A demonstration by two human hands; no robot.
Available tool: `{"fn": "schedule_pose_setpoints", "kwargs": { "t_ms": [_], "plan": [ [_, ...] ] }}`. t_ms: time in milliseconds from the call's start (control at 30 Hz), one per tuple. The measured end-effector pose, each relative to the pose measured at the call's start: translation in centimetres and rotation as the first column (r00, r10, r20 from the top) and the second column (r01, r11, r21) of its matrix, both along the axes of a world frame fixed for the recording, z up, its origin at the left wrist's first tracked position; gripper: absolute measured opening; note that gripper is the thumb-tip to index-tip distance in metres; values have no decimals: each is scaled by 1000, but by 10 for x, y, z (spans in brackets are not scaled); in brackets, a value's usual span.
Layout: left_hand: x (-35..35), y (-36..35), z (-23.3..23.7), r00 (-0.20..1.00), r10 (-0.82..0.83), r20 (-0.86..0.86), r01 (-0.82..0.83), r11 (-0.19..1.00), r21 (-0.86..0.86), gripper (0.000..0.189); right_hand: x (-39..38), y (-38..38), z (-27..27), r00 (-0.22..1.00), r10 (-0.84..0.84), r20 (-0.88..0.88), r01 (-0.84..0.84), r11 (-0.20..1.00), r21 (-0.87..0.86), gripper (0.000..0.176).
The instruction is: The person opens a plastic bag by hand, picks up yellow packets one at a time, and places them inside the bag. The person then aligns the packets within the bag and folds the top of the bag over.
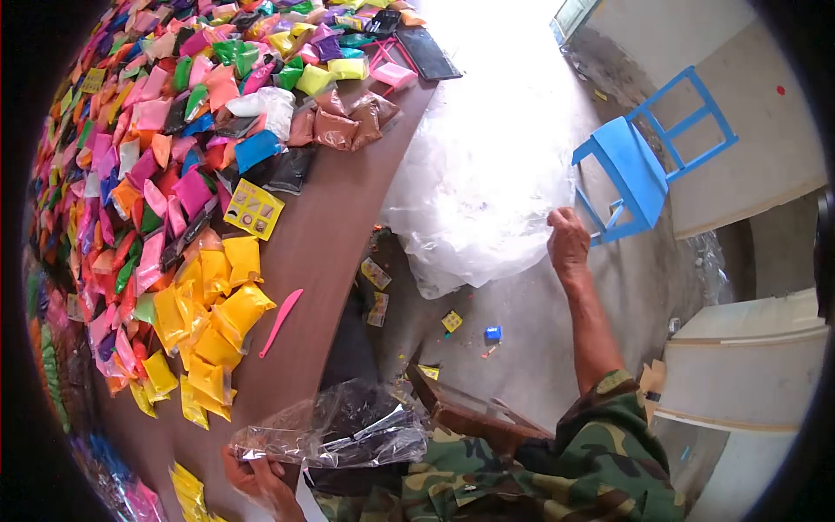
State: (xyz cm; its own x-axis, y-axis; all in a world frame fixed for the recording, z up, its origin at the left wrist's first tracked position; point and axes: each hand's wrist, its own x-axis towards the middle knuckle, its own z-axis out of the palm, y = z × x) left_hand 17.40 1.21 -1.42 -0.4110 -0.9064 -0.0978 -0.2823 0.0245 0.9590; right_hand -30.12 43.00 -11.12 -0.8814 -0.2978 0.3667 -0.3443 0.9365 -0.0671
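My left hand [261,483] is at the table's near edge, its fingers closed on the rim of a clear plastic bag [365,426]. The bag looks empty and spreads over my lap. My right hand [568,239] is raised out to the right, fingers curled together; whether something small is in them I cannot make out. In view it overlaps the edge of a large clear plastic sack [487,200] and a leg of the blue chair [631,174]. Yellow packets [213,313] and a pink plastic knife [281,322] lie on the table beyond my left hand.
A large heap of colourful packets [156,174] covers the left of the brown table [300,252]. Brown packets [339,122], a yellow printed card [253,210] and a dark tray [428,54] lie there too. A blue packet [493,334] and several cards are on the floor.
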Motion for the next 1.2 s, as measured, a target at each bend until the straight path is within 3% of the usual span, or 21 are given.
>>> {"fn": "schedule_pose_setpoints", "kwargs": {
  "t_ms": [133,233,267,367,433,500,567,633,700,767,833,867,967,1033,1100,1200],
  "plan": [
    [6,0,-5,1000,-5,-13,5,1000,-18,19,-1,14,24,995,-78,57,68,985,162,17],
    [4,1,-4,1000,-2,14,3,999,-36,18,-5,10,16,1000,22,5,-23,995,97,17],
    [2,2,-4,1000,3,26,-2,999,-38,18,-11,3,11,997,-6,72,-2,994,107,15],
    [0,4,-1,998,25,61,-21,998,-61,19,-25,-43,3,999,-16,40,13,996,84,15],
    [0,6,0,997,40,73,-34,996,-82,20,-45,-67,-30,999,8,47,-15,987,159,22],
    [0,6,-2,999,20,40,-17,997,-72,22,-53,-94,-48,901,106,422,-91,994,-57,30],
    [-2,8,-3,1000,10,5,-10,998,-65,24,-55,-104,-69,754,95,650,-105,994,-23,44],
    [-5,9,-1,1000,6,-18,-7,998,-63,24,-52,-114,-54,557,-185,810,-178,926,334,49],
    [1,8,-5,999,-33,-6,32,997,-68,23,-40,-110,-51,718,-315,621,-92,841,534,47],
    [4,6,-5,999,-42,5,42,997,-61,22,-40,-96,-46,809,-292,511,10,875,484,40],
    [-3,10,5,999,-21,25,23,999,-40,19,-39,-93,-23,813,-280,511,39,901,432,38],
    [-12,13,13,1000,-8,-20,7,1000,-21,14,-24,-91,-11,895,-175,410,23,936,350,37],
    [-13,12,10,999,0,-38,-1,1000,-31,14,-7,-89,7,867,-146,476,74,983,167,38],
    [-18,15,22,999,6,-51,-4,999,32,12,20,-96,19,958,29,284,9,991,-133,38],
    [-13,11,13,996,20,-87,-20,1000,11,7,62,-112,42,908,224,353,-39,886,-462,37],
    [-17,11,26,996,-19,-83,22,999,25,13,145,-136,70,576,574,583,77,672,-737,46]
  ]
}}
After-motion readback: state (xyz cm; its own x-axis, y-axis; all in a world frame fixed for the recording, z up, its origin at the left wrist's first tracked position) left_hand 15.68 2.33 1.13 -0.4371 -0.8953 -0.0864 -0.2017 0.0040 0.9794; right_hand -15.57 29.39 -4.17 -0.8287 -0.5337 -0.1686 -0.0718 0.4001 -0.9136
